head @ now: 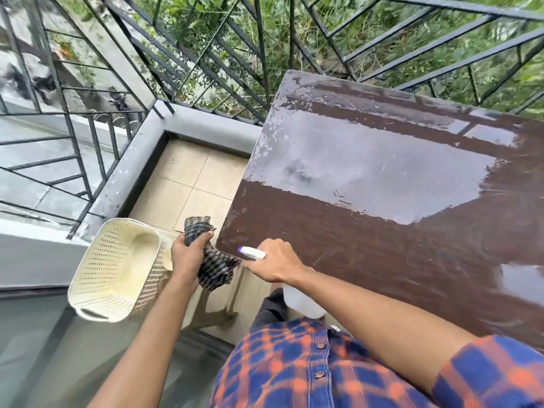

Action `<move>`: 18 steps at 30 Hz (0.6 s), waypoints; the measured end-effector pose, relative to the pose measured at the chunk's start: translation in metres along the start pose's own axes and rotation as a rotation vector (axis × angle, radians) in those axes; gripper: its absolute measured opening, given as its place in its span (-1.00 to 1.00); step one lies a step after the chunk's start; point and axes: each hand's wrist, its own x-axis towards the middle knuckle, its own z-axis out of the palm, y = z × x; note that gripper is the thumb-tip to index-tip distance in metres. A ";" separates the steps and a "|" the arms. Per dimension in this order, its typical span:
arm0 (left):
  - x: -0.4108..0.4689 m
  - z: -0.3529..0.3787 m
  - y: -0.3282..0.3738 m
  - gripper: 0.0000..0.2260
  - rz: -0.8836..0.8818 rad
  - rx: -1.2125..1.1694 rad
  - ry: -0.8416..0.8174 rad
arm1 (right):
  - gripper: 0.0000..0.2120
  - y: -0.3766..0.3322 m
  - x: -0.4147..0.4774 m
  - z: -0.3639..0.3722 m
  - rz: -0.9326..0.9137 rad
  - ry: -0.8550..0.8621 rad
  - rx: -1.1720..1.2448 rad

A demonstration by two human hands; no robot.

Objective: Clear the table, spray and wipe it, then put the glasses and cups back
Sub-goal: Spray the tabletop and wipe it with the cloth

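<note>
The dark brown table (368, 260) fills the right of the view, its top wet and shiny across the middle. My right hand (273, 263) grips a clear spray bottle (300, 301) with a white and purple nozzle at the table's near left corner. Just left of that corner, off the table, my left hand (188, 254) grips a crumpled dark checked cloth (215, 266). No glasses or cups are in view.
A cream perforated plastic basket (97, 290) sits tilted on a stool at lower left. A black metal railing (206, 69) and a grey ledge (132, 178) bound the balcony behind the table. Beige floor tiles (188, 187) show between ledge and table.
</note>
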 end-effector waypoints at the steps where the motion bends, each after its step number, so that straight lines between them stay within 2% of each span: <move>1: -0.002 -0.001 -0.003 -0.76 -0.002 -0.002 0.000 | -0.74 0.002 -0.002 0.000 0.003 0.003 -0.003; 9: -0.014 0.005 -0.020 -0.77 -0.007 0.044 -0.029 | -0.63 0.047 -0.024 -0.006 0.077 0.111 0.053; 18: -0.017 0.034 -0.020 -0.71 0.039 0.137 -0.159 | -0.46 0.088 -0.055 -0.030 0.186 0.400 0.293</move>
